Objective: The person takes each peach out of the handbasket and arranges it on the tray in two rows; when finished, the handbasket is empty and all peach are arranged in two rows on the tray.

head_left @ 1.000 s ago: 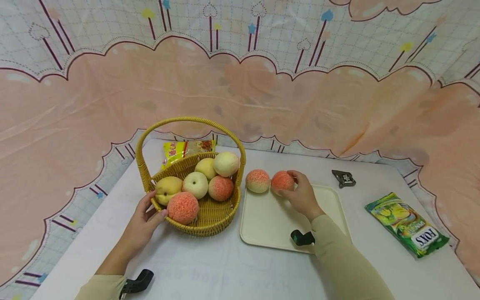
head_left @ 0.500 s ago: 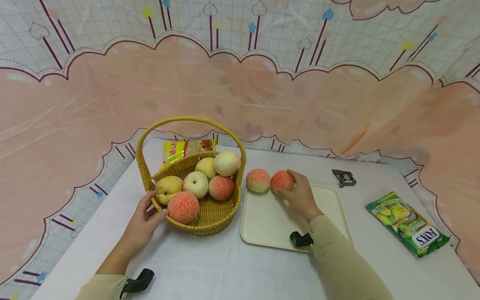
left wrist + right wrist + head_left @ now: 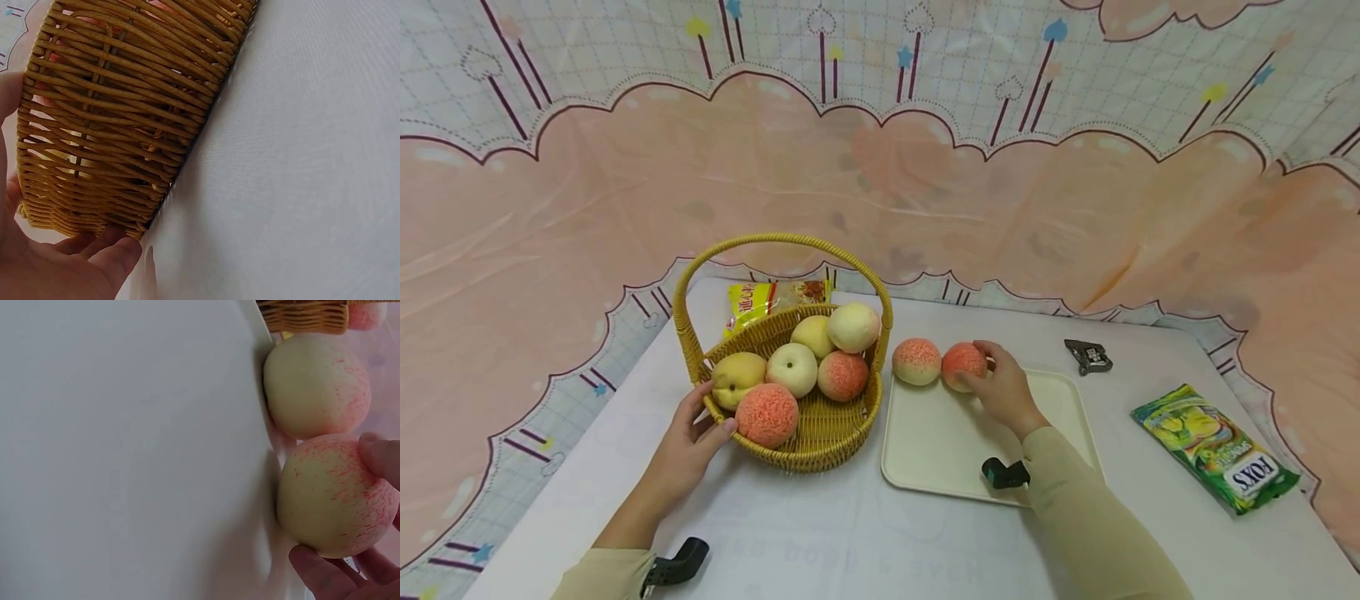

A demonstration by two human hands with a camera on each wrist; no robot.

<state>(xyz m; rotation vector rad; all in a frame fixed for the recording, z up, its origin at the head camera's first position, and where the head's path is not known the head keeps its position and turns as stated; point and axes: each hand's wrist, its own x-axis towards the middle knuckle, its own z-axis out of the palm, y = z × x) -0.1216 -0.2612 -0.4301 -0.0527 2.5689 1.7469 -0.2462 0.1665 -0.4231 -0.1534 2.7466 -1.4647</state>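
Two tan sleeves (image 3: 602, 575) reach in from the near edge, each with one of two black wrist devices (image 3: 677, 562) beside it. Beyond the cuffs are two hands. The left hand (image 3: 687, 442) grips the one wicker basket (image 3: 820, 457) at its near left side, thumb at the rim and fingers spread along the outer wall. The right hand (image 3: 1006, 393) is curved around one red-blushed peach (image 3: 961, 365), thumb on one side and fingers on the other, opened only as wide as the fruit.

One cream tray (image 3: 947, 454) lies to the right of the basket on the white bench (image 3: 820, 533). Farther right is one green packet (image 3: 1216, 450) marked FOX'S.

Six fruits sit in the basket: nearest, one coral-red fruit (image 3: 767, 415); then one yellow fruit (image 3: 737, 380), one smaller red fruit (image 3: 842, 375) and one greenish-white fruit (image 3: 792, 369); at the back, one pale yellow fruit (image 3: 812, 335) and one creamy fruit (image 3: 853, 327).

At the tray's far edge, the held peach is right beside a second peach (image 3: 916, 361), between the right hand and the basket; whether it is lifted, I cannot tell. One small dark item (image 3: 1088, 357) lies past the tray's far right corner. One yellow packet (image 3: 751, 302) lies behind the basket, before one peach-coloured patterned backdrop (image 3: 880, 183).
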